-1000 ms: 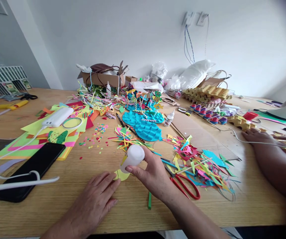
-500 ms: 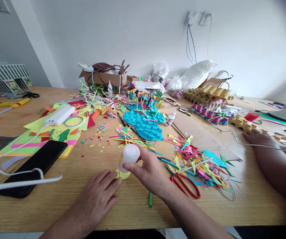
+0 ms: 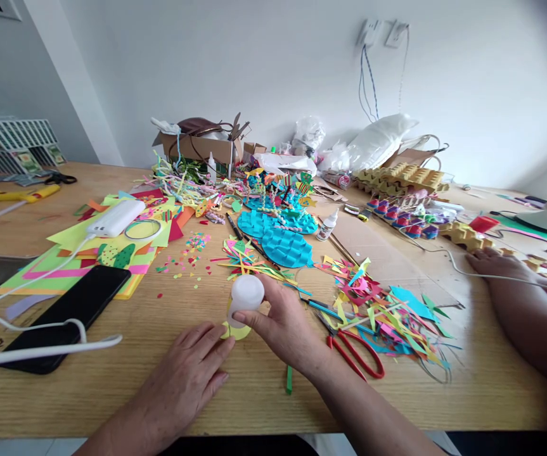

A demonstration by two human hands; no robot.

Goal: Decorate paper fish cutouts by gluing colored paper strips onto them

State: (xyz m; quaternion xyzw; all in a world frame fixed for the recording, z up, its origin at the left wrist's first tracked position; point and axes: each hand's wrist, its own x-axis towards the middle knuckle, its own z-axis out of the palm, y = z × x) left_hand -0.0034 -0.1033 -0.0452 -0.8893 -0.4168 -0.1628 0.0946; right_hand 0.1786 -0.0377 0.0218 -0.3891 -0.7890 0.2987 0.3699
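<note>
In my right hand (image 3: 280,323) is a small white squeeze bottle (image 3: 247,294), held bottom up, its lower end toward the table and out of sight. My thumb and fingers wrap round it. Beneath it lies a rounded yellow paper piece (image 3: 241,332), partly covered by the bottle. My left hand (image 3: 192,361) rests flat on the table with its fingers stretched out, fingertips touching the paper's left edge. Red-handled scissors (image 3: 356,354) lie right of my right hand, and a narrow green strip (image 3: 289,380) lies just below it.
Blue layered paper shapes (image 3: 285,246) sit mid-table, with colourful paper scraps (image 3: 397,316) to the right. A black phone (image 3: 71,316), a white cable (image 3: 64,358) and coloured sheets (image 3: 30,272) lie left. Another person's arm (image 3: 515,291) rests at right near egg trays (image 3: 468,235).
The bottle has shifted very slightly left over the yellow paper. My left hand stays in place, and the whole view has moved a little.
</note>
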